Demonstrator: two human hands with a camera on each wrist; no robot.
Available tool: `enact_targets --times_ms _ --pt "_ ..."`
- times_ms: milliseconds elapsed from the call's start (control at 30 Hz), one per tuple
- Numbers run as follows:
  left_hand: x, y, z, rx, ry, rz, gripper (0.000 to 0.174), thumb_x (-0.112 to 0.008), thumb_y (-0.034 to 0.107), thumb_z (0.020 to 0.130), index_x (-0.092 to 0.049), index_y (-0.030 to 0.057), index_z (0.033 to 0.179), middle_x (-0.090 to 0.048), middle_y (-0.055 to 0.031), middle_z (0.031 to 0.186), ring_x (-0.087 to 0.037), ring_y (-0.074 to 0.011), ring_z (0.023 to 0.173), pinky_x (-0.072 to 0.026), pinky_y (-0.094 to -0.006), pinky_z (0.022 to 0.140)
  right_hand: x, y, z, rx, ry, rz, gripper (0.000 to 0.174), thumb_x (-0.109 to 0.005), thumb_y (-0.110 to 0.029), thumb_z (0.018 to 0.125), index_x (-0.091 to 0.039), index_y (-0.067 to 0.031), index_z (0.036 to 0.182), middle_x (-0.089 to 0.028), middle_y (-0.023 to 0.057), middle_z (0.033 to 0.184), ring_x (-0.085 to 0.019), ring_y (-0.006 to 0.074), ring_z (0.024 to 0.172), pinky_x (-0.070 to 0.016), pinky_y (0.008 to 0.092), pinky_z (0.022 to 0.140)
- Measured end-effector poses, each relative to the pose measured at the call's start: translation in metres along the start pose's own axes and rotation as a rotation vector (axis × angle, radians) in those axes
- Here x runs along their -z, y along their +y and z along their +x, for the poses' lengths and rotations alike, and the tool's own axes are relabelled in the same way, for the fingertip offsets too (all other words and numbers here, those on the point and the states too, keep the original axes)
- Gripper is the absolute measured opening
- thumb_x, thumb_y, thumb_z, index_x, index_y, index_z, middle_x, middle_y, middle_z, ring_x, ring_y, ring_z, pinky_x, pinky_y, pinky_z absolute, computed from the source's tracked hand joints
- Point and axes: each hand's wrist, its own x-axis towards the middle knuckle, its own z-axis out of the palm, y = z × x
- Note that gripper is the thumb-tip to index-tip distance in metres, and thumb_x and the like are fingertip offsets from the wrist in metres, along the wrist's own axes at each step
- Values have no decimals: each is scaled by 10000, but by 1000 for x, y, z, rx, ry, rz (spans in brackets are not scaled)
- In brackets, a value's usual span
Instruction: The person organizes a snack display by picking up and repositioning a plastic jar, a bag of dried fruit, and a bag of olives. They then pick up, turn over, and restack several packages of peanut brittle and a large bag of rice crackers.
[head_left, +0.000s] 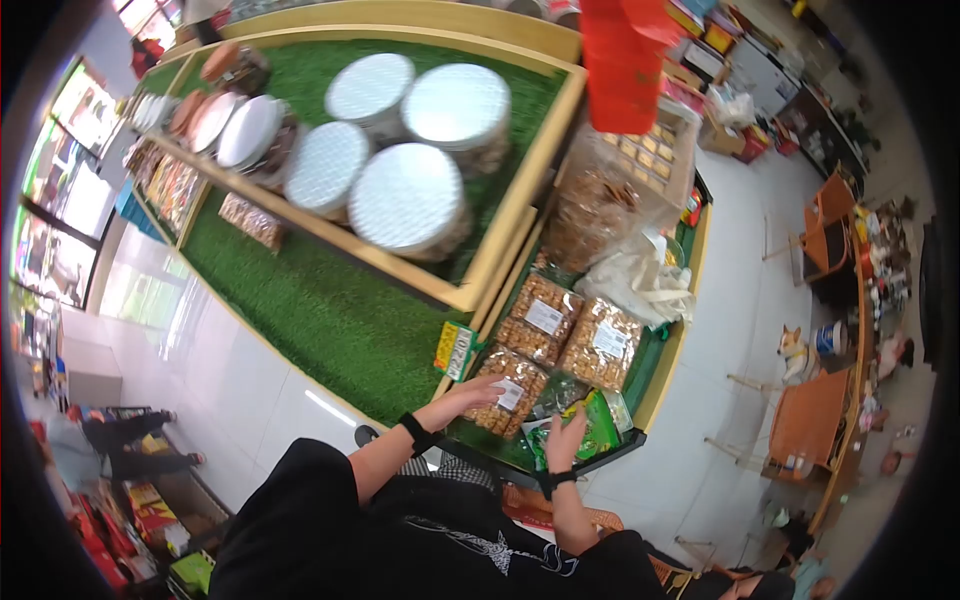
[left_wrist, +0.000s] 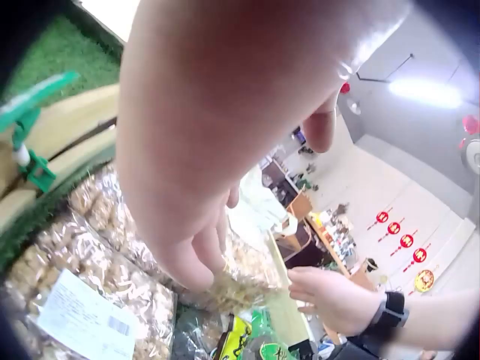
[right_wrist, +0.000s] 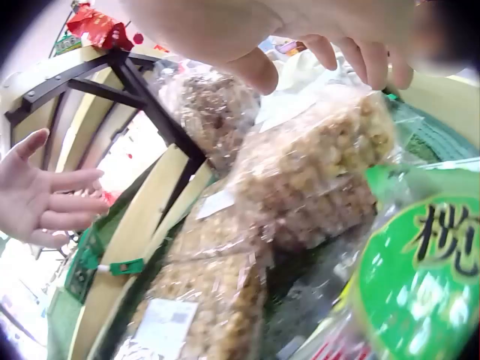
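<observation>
In the head view my left hand (head_left: 470, 394) reaches over the nearest clear bag of brown nut-like snacks (head_left: 492, 416), which has a white label. Its fingers are spread with nothing between them, as the right wrist view shows of the left hand (right_wrist: 56, 199). My right hand (head_left: 566, 442) hovers by a green printed packet (head_left: 604, 425), fingers loosely bent and holding nothing. Behind lie two more snack bags, one at the left (head_left: 533, 325) and one at the right (head_left: 606, 340). The right wrist view shows the green packet (right_wrist: 420, 277) close up with dark lettering.
A wooden-edged shelf with green turf (head_left: 320, 300) bears several white-lidded jars (head_left: 408, 195). Between shelf and bin stands a price tag (head_left: 455, 350). A white plastic bag (head_left: 640, 280) and a box of small packs (head_left: 650, 165) sit farther back. A red sheet (head_left: 625, 70) hangs above.
</observation>
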Motion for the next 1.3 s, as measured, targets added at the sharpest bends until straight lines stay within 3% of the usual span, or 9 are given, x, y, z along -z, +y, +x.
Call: enact_targets --times_ms 67,100,267,400,467,633,767,1033,1300 --pt "11 1 -34 -90 22 3 597 -500 302 821 -270 30 1301 -407 -130 1248 -366 -191 1170 -261 -307 975 -8 -26 -30 -30 -147 65 465 -554 -90 744 -368 39 1151 -435 216 1117 -412 346 1044 -306 382 902" --pt "19 0 -50 -152 32 13 588 -510 278 822 -276 22 1297 -410 -133 1245 -371 -192 1167 -264 -304 974 -18 -34 -43 82 -125 64 441 -552 -93 745 -387 30 1135 -449 202 1092 -440 325 991 -332 373 871" --pt "47 17 -153 -284 14 67 545 -462 249 843 -262 35 1302 -403 -146 1255 -382 -211 1164 -264 -319 985 -53 -83 -91 62 -275 215 385 -544 -104 754 -424 8 1102 -473 178 1049 -468 294 940 -370 360 824" --pt "86 9 -236 -368 71 129 555 -483 241 832 -263 48 1305 -390 -151 1265 -368 -231 1175 -252 -350 989 -81 -136 -118 265 -299 177 297 -523 -66 763 -480 -9 1051 -509 140 991 -522 244 842 -407 337 770" --pt "106 0 -281 -387 112 131 559 -490 225 829 -260 48 1306 -382 -152 1271 -360 -234 1181 -252 -349 988 -102 -156 -133 200 -384 294 273 -513 -52 766 -496 -17 1037 -518 128 971 -531 215 818 -428 305 720" --pt "158 -34 -390 -448 378 181 539 -496 157 822 -271 60 1302 -374 -168 1268 -354 -244 1181 -291 -358 974 -157 -231 -182 296 -530 335 228 -506 -50 767 -523 -12 991 -527 116 937 -531 206 791 -436 285 680" --pt "179 -58 -466 -496 621 56 524 -496 138 814 -292 48 1289 -407 -151 1245 -378 -233 1163 -296 -342 972 -197 -290 -214 513 -683 268 197 -518 -68 752 -545 -12 939 -518 113 888 -527 213 776 -433 307 687" --pt "211 -100 -521 -613 1034 -166 461 -501 128 807 -367 15 1233 -483 -141 1169 -441 -217 1093 -336 -321 927 -242 -356 -228 714 -873 212 216 -529 -77 755 -542 -31 966 -509 111 930 -540 222 810 -445 310 688" --pt "267 -76 -521 -580 1041 -141 454 -511 115 816 -365 7 1232 -451 -153 1199 -422 -225 1124 -336 -315 940 -304 -397 -217 693 -940 112 214 -532 -73 751 -548 -27 960 -519 119 922 -540 224 817 -440 312 699"
